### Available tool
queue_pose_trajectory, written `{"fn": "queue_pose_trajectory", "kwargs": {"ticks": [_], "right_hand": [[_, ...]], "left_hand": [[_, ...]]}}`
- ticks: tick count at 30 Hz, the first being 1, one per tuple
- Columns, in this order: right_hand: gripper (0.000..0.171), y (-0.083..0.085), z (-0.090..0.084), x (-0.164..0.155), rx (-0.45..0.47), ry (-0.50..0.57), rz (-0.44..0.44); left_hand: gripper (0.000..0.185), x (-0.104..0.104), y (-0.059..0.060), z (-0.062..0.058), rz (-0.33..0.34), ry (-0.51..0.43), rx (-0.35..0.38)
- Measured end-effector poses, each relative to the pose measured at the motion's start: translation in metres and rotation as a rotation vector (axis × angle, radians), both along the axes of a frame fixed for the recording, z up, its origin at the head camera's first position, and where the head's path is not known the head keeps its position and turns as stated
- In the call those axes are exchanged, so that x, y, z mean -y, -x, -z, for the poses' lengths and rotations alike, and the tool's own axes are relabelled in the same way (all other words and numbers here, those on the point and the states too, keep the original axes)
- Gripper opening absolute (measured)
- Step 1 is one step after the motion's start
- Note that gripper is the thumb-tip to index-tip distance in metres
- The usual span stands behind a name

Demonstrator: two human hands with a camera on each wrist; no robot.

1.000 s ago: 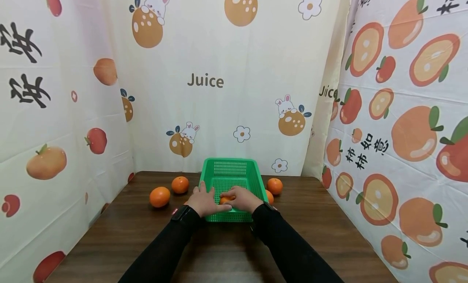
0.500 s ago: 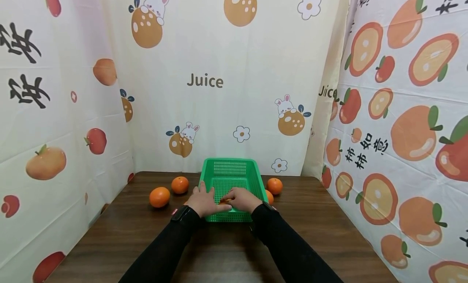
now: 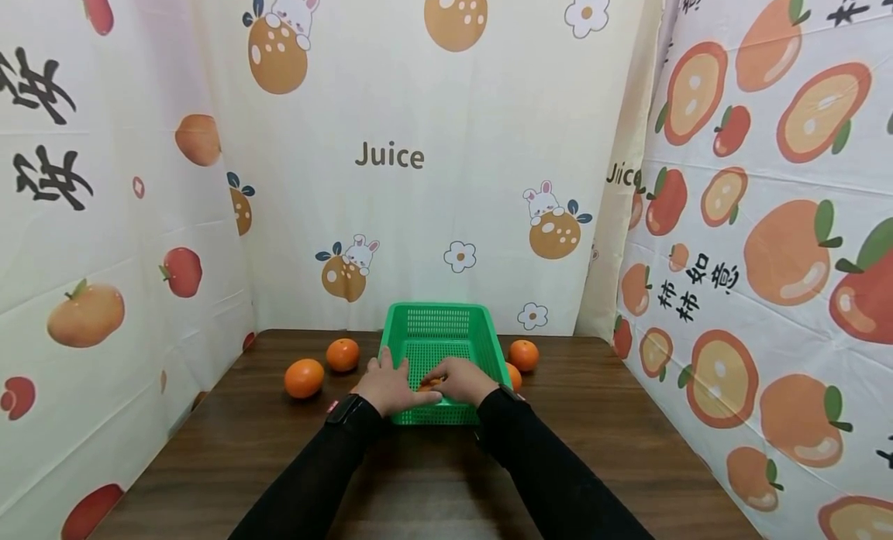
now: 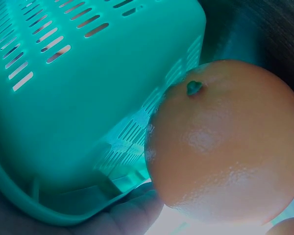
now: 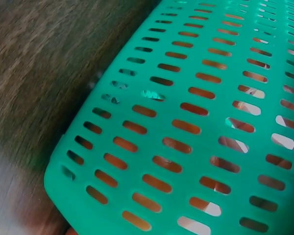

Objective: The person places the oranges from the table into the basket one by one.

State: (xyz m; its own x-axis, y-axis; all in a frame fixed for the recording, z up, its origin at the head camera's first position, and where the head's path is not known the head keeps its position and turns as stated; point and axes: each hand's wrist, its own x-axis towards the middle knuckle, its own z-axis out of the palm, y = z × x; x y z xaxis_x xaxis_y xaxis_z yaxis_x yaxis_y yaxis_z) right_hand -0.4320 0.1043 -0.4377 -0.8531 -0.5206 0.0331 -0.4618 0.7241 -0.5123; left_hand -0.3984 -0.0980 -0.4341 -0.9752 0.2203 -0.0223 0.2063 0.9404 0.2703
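I am bending over the green plastic basket with slotted sides [image 3: 438,340], which is sitting on the dark brown wooden table [image 3: 432,478]. Both my hands are at its near rim, at about 6 o'clock of the basket.

My right hand [image 3: 463,380] is curling over a small round orange fruit [image 3: 430,383] and holding it down inside the basket, low over the floor. Only a little strip of orange is peeking out under my fingers. The left wrist view is showing that same orange [image 4: 225,142] big and close, with its tiny green stem dot on top, right beside the basket wall [image 4: 88,93].

My left hand [image 3: 386,385] is lying flat on the near left corner of the basket, fingers straight, holding nothing, just keeping it steady.

I think I am in the putting-in step, and the orange is nearly down. Next my fingers would need to let go softly so it does not roll.

Four more oranges are waiting on the table: two [image 3: 304,377] [image 3: 343,354] at about 9 o'clock of the basket, two [image 3: 524,355] [image 3: 514,376] at about 3 o'clock.
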Motion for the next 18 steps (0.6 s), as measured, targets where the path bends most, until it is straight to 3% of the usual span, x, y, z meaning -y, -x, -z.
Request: {"fn": "queue_pose_trajectory", "kwargs": {"ticks": [18], "right_hand": [[0.021, -0.0076, -0.0008, -0.0014, -0.013, 0.024, -0.015]], "left_hand": [[0.119, 0.0, -0.0032, -0.0008, 0.003, -0.003, -0.013]]}}
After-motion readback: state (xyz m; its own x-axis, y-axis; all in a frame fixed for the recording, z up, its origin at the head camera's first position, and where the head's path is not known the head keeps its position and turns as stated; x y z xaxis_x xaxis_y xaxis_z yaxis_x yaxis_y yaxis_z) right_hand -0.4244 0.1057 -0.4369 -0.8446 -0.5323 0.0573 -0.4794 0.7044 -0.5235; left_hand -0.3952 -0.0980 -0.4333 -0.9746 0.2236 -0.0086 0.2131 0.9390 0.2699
